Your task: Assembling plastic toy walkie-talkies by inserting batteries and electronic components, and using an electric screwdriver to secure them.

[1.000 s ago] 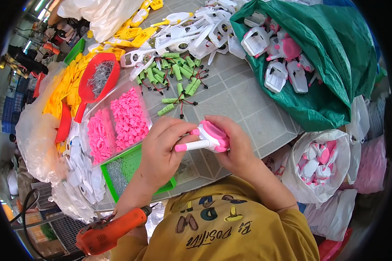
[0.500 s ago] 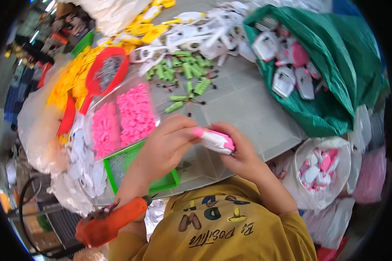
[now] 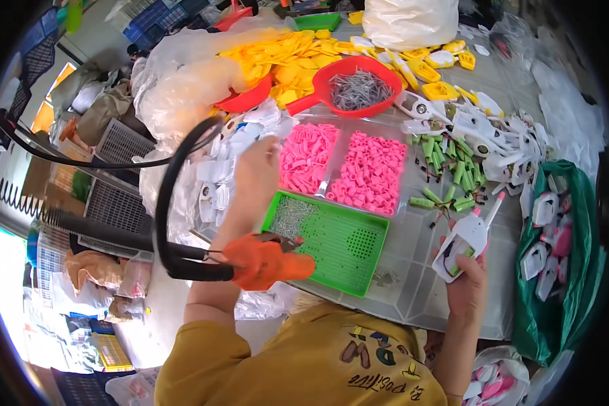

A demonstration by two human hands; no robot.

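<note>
My right hand (image 3: 468, 287) grips a white plastic housing (image 3: 465, 242) with a pink tip on a thin stem. A green cell shows inside the housing's open side, under my thumb. My left hand (image 3: 257, 166) reaches over the pile of white plastic parts (image 3: 216, 176), beside the tray of pink pieces (image 3: 308, 159); its fingers are partly hidden, so whether it holds a part is unclear. An orange power screwdriver (image 3: 267, 260) hangs on its cable in front of my left forearm. Below the pink pieces lies a green tray (image 3: 338, 260) with small screws in one corner.
A red scoop (image 3: 325, 84) of grey metal pieces sits beyond the pink pieces, near yellow parts (image 3: 284, 61). Green cells with wires (image 3: 457, 166) and white housings (image 3: 494, 139) lie to the right. A green bag (image 3: 531, 318) of white and pink pieces stands at the table's right edge.
The view has swung left. My hands, formerly together on a white and pink piece, are now apart: the left at the white parts, the right holding an open white housing.
</note>
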